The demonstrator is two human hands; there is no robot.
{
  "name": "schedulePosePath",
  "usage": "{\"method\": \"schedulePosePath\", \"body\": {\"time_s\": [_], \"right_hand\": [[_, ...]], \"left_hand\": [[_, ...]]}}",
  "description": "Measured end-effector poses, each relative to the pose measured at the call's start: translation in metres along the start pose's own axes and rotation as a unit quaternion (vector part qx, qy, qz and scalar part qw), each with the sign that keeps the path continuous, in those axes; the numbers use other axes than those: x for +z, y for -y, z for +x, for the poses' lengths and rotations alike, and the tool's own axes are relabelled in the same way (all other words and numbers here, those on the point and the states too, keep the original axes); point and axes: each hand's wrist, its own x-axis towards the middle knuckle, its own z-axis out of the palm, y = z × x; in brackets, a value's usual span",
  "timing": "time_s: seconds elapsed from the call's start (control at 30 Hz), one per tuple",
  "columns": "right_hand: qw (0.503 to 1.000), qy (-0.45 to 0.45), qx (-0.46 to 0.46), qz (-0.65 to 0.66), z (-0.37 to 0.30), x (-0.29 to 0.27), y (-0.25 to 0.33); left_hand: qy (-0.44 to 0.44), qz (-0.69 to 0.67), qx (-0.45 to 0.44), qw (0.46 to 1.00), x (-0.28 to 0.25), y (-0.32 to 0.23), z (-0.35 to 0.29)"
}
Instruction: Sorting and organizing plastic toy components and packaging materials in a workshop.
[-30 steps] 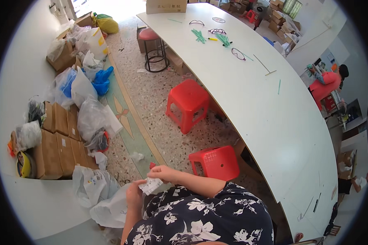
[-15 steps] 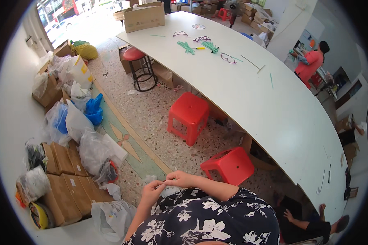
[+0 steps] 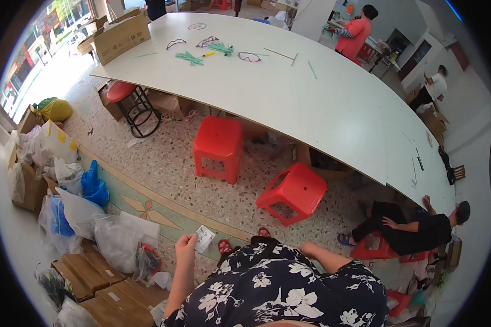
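My left hand (image 3: pixel 185 244) is raised in front of me at lower centre, its fingers closed on a small white piece (image 3: pixel 205 238) with grey print, flat like a packet or a slip of paper. It sticks out to the right of my fingertips, above the floor. My right hand (image 3: pixel 309 249) is apart from it, close to my waist on the right; its fingers are hidden behind my dark flowered top (image 3: pixel 262 283). Two red plastic stools stand ahead of me: an upright one (image 3: pixel 218 143) and a tilted-looking one (image 3: pixel 294 191) nearer my right hand.
A long white table (image 3: pixel 311 109) curves across, bearing green strips (image 3: pixel 190 58), purple glasses-shaped frames (image 3: pixel 250 57) and a cardboard box (image 3: pixel 121 39). Plastic bags (image 3: pixel 114 240) and cartons (image 3: pixel 128 300) line the left. A person in black (image 3: pixel 420 231) sits at right; another in pink (image 3: pixel 354 38) stands beyond.
My hands, together before, are now apart: the left holds out the white printed piece, the right has moved right to my waist. The view has shifted, showing more of the right side.
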Motion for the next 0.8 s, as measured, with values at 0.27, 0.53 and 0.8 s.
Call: {"method": "schedulePosePath", "body": {"time_s": [0.27, 0.53, 0.8], "right_hand": [[0.798, 0.167, 0.064, 0.576, -0.142, -0.051, 0.026], [0.849, -0.075, -0.025, 0.522, -0.085, -0.04, 0.011], [0.755, 0.124, 0.068, 0.64, -0.11, -0.044, -0.054]], "left_hand": [[0.088, 0.027, -0.043, 0.995, 0.067, 0.008, 0.01], [0.175, 0.111, -0.04, 0.978, 0.174, -0.008, 0.014], [0.142, 0.137, -0.045, 0.979, 0.218, -0.009, 0.009]]}}
